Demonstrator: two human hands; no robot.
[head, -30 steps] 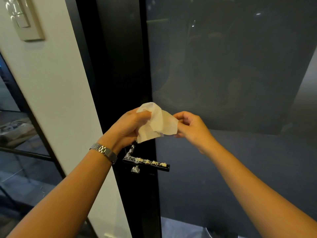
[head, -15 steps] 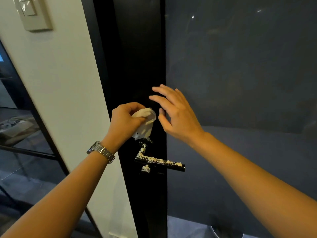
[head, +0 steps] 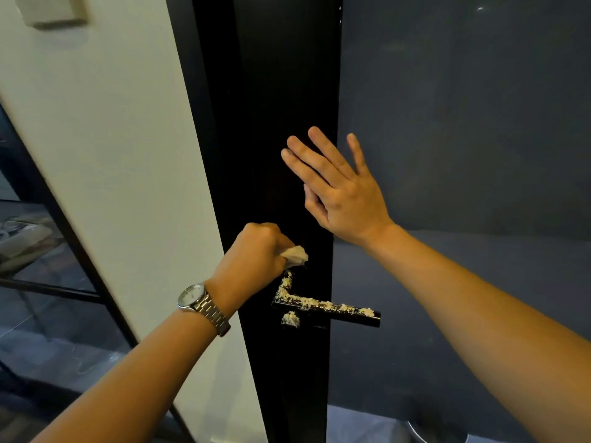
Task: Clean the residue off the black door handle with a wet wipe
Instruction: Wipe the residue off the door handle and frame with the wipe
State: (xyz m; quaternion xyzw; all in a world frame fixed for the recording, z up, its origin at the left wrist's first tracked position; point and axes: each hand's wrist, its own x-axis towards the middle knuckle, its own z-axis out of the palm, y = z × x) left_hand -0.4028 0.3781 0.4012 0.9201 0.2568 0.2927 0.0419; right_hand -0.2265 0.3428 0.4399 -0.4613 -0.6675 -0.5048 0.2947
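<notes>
The black door handle (head: 350, 316) juts from the black door frame (head: 281, 123), an L-shaped lever crusted with pale crumbly residue along its top and neck. A separate clump of residue (head: 290, 319) clings just below it. My left hand (head: 256, 254), with a metal watch on the wrist, is closed around a bunched white wet wipe (head: 295, 255) at the top of the handle's neck. My right hand (head: 337, 190) is spread flat, fingers apart, against the door above the handle, holding nothing.
Dark glass of the door (head: 463, 123) fills the right side. A cream wall (head: 105, 139) with a switch plate (head: 54, 11) at the top left stands left of the frame. Further left is a black-framed glass panel (head: 38, 282).
My left hand has bunched the wipe and dropped down to the top of the handle's neck. My right hand let go of the wipe and rose, flattening against the door.
</notes>
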